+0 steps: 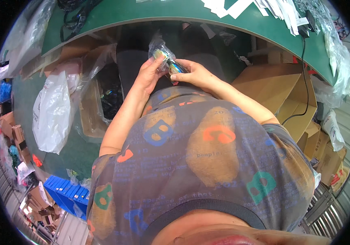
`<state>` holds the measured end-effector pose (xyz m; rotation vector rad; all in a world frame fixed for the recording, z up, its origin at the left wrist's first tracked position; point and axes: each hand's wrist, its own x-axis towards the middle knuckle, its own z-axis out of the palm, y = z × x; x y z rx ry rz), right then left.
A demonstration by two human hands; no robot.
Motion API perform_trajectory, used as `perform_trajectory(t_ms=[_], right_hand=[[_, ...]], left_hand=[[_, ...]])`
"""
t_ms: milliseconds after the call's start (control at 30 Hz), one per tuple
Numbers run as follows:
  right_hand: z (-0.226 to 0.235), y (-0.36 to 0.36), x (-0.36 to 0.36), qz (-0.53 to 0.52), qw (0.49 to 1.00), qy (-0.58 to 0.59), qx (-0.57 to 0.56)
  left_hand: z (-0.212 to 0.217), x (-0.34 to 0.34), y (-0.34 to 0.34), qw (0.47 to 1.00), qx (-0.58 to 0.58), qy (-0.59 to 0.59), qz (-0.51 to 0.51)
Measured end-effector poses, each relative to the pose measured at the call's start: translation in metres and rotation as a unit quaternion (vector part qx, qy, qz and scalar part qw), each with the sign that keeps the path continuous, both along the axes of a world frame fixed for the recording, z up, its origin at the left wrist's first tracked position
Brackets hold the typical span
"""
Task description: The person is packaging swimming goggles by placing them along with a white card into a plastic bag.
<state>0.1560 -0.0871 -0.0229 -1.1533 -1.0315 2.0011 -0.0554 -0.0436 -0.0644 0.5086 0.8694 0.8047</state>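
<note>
Over my lap, close to the green table's edge, I hold a pair of sunglasses [177, 68] with shiny, rainbow-tinted lenses. A clear plastic bag [157, 43] covers their left part and sticks up beyond my fingers. My left hand [148, 74] is closed on the bag and the lens inside it, thumb on top. From the other side my right hand [195, 74] grips the dark-framed end of the sunglasses, its thumb near the uncovered lens. The fingers underneath are hidden.
Ahead curves the green table [154, 11], with white paper slips [279, 14] and a black cable [305, 61] at its right. An open cardboard box [273, 83] stands right of me. To my left are another box [91, 110], a white plastic bag [52, 114] and blue crates [65, 194].
</note>
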Motion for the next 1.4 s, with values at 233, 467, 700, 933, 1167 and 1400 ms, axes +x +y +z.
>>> perform_trajectory(t_ms=[233, 467, 700, 933, 1167, 1400], right_hand=[[0.021, -0.003, 0.017, 0.03, 0.999, -0.034, 0.017], [-0.004, 0.014, 0.016, 0.024, 0.995, 0.086, -0.043], [-0.02, 0.006, 0.006, -0.082, 0.99, 0.091, -0.063], [-0.026, 0.003, 0.006, -0.081, 0.98, 0.13, -0.13], [-0.031, 0.0, 0.011, -0.099, 0.972, 0.141, -0.158], [-0.032, 0.004, 0.004, -0.102, 0.978, 0.13, -0.128]], left_hand=[[-0.002, -0.003, 0.003, 0.999, 0.003, 0.016, -0.03], [0.006, -0.001, 0.006, 0.996, -0.038, 0.024, -0.082], [-0.004, 0.001, -0.014, 0.9, 0.3, 0.313, 0.042], [-0.004, 0.009, -0.012, 0.847, 0.376, 0.377, -0.008], [-0.019, 0.002, -0.012, 0.867, 0.372, 0.328, -0.056], [-0.012, 0.001, -0.011, 0.838, 0.414, 0.352, -0.049]])
